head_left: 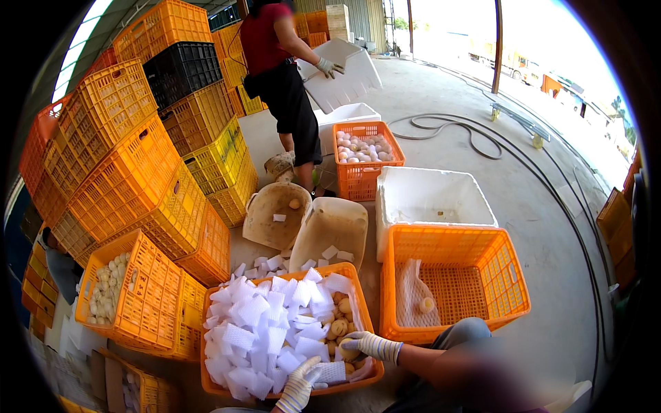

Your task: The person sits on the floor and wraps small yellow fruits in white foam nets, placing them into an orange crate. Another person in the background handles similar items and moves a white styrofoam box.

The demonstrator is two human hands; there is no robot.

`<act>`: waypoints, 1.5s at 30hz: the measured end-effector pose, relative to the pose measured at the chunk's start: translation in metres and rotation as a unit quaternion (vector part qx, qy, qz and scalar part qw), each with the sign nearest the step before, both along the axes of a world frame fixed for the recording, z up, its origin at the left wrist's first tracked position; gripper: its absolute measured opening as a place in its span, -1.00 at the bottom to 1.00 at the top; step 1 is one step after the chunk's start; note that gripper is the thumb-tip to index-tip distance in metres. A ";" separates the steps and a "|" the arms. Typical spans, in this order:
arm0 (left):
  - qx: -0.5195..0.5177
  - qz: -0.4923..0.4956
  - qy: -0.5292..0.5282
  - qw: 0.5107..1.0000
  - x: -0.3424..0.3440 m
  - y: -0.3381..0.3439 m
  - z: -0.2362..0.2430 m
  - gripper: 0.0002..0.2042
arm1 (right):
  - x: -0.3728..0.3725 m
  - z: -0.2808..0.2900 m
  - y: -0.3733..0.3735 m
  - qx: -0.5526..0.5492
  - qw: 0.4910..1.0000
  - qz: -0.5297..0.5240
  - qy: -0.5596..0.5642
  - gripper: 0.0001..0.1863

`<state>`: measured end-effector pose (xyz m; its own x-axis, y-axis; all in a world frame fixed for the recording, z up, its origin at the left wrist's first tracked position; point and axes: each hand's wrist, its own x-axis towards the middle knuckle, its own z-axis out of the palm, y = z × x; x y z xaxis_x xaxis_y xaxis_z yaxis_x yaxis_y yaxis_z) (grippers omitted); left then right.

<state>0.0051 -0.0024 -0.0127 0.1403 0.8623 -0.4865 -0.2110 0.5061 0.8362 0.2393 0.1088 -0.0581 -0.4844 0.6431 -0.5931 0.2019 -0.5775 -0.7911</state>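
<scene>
An orange crate (374,366) in front of me holds a heap of white foam net sleeves (255,330) and, on its right, round yellow-brown fruit (339,327). My left hand (300,385), in a striped glove, grips a foam sleeve (330,372) near the crate's front edge. My right hand (368,346), also gloved, is closed on one fruit at the crate's right. An orange crate (482,275) beside it contains a netted sleeve (416,289) and a small round item.
Stacked orange crates (138,179) rise at left. A co-worker (275,82) holds a white lid (348,76) behind a filled crate (365,179). A foam box (434,193), two tan tubs (330,227) and hoses (544,179) lie ahead. Another person (62,268) is partly hidden at far left.
</scene>
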 end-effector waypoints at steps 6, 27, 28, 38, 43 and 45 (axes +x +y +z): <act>-0.010 0.006 -0.020 1.000 -0.005 0.002 0.002 -0.50 | -0.003 -0.004 0.002 0.003 0.999 -0.018 0.037 -0.46; 0.011 0.008 0.061 0.998 -0.001 0.004 0.012 -0.52 | -0.007 0.001 0.004 0.089 0.994 0.048 -0.037 -0.40; 0.009 0.006 0.064 0.998 0.001 0.004 0.012 -0.52 | -0.006 -0.003 0.004 0.085 0.995 0.042 -0.042 -0.40; 0.008 0.003 0.066 0.998 0.001 0.005 0.011 -0.52 | -0.007 0.005 0.002 0.054 0.998 0.028 -0.036 -0.41; 0.014 -0.001 0.065 0.998 0.000 0.004 0.009 -0.51 | -0.007 0.002 0.002 0.060 0.997 0.032 -0.036 -0.45; 0.018 -0.001 0.062 0.998 0.000 0.003 0.009 -0.51 | -0.006 -0.004 0.001 0.063 0.997 0.033 -0.030 -0.44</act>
<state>0.0051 0.0011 -0.0034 0.0826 0.8791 -0.4694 -0.1050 0.4761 0.8731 0.2333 0.1102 -0.0617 -0.4935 0.6822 -0.5395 0.2860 -0.4585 -0.8414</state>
